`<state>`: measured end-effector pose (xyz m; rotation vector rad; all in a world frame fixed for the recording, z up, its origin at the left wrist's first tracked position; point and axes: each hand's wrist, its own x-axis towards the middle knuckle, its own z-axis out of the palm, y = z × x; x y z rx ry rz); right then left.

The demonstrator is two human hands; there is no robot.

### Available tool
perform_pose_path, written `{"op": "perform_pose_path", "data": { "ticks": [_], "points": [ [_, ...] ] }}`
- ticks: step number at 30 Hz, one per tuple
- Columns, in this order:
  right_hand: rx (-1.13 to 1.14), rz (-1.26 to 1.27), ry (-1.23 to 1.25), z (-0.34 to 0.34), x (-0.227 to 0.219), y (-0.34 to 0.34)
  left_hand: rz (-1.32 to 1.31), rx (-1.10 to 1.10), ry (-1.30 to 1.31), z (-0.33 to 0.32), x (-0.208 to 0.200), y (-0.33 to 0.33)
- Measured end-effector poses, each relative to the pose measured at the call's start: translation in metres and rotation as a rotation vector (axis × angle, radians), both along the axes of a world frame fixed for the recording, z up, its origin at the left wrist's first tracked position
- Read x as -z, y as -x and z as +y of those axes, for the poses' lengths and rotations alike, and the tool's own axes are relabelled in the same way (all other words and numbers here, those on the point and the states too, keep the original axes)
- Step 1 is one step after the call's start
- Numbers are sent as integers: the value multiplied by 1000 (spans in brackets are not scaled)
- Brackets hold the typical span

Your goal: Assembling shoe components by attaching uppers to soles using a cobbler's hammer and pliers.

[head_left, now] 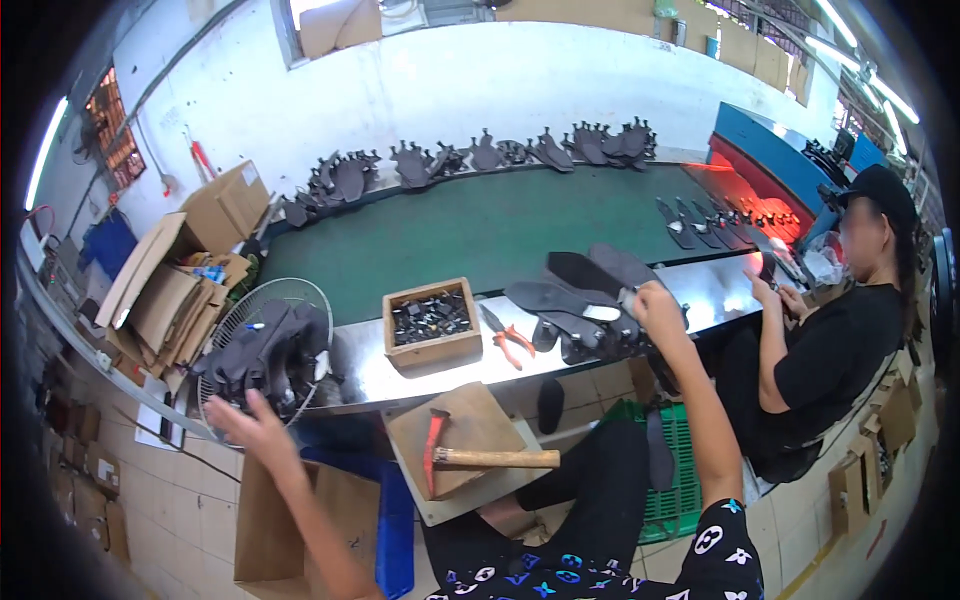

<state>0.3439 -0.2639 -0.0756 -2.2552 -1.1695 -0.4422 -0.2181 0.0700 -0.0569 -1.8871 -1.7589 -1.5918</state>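
My left hand (250, 428) is in the air at the near edge of a round wire basket (328, 345), thumb and fingers apart, with nothing in it. Dark grey sandal pieces (268, 345) are heaped in that basket. My right hand (660, 308) is closed at the end of a black shoe sole (580, 274), over a pile of grey soles (555, 300) on the bench's metal edge. Its fingertips are partly hidden. Between my hands stand a wooden box (432, 354) of small black parts and orange-handled pliers (514, 342).
A hammer (490, 458) lies on a board before me. Beyond the metal edge is a green conveyor belt (480, 220), with sandals along its far side. A co-worker (840, 330) sits at right, holding a dark piece. Cardboard (165, 280) is stacked at left; a green crate (672, 480) stands below.
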Motion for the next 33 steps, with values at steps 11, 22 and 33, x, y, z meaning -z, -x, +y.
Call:
{"op": "perform_pose_path", "data": {
  "ticks": [11,22,33],
  "points": [
    [-1134,-912,-305,43,-157,189,74,1197,75,-153,-135,-122],
    [-435,240,455,8,26,291,-1121,1178,976,-188,8,-82],
    [55,770,-421,-190,95,304,190,678,234,-121,42,-165]
  ]
}}
